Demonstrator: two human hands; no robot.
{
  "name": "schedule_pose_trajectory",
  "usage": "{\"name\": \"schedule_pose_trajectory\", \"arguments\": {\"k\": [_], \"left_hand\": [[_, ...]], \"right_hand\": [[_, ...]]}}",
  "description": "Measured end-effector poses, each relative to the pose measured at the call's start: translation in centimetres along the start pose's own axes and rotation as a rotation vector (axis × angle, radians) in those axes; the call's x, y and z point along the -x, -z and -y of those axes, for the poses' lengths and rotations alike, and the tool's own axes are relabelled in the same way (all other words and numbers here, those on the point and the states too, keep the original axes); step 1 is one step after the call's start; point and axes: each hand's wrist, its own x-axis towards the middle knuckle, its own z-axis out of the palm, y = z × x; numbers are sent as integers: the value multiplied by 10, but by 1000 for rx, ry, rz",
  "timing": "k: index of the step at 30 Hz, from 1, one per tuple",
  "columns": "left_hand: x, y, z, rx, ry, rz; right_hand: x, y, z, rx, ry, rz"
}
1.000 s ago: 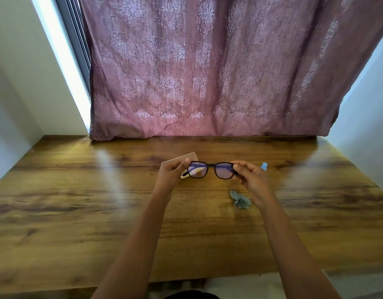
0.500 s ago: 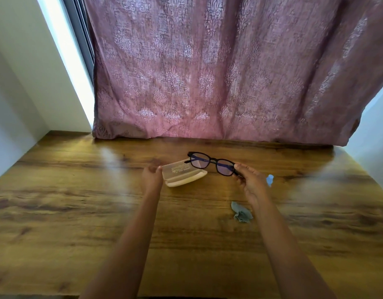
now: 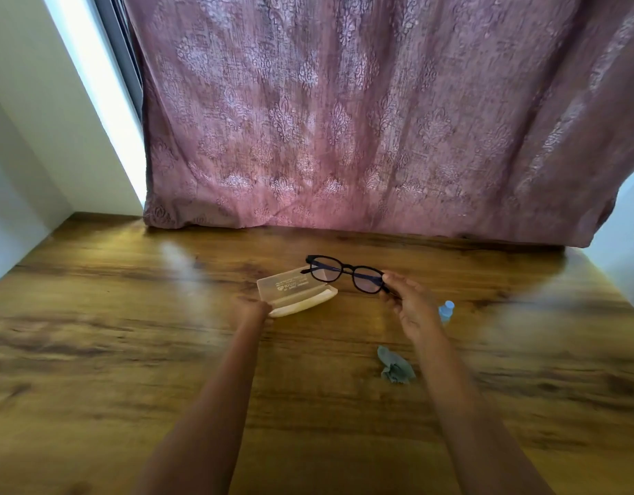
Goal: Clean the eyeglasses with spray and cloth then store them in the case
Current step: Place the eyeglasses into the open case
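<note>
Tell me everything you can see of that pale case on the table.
The case is a pale cream oblong box with rounded corners, plastic-looking, its translucent top bearing small printed lettering. It lies on the wooden table, slightly askew. The left hand touches its near-left corner; the grip is hidden. The black eyeglasses, pinched by the right hand, overlap its far-right corner; contact cannot be judged.
</note>
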Motion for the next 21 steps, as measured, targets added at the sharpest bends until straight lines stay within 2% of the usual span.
{"name": "schedule_pose_trajectory", "arguments": {"k": [6,14,21], "left_hand": [[-1,-4,0,-20,43,-16],[9,-2,23,-62,-217,-25],[13,12,44,-65,-281,10]], "right_hand": [[-1,3,-3,-9,-15,-13],[3,2,-21,-14,-36,-1],[10,-2,-65,83,-136,-2]]}}
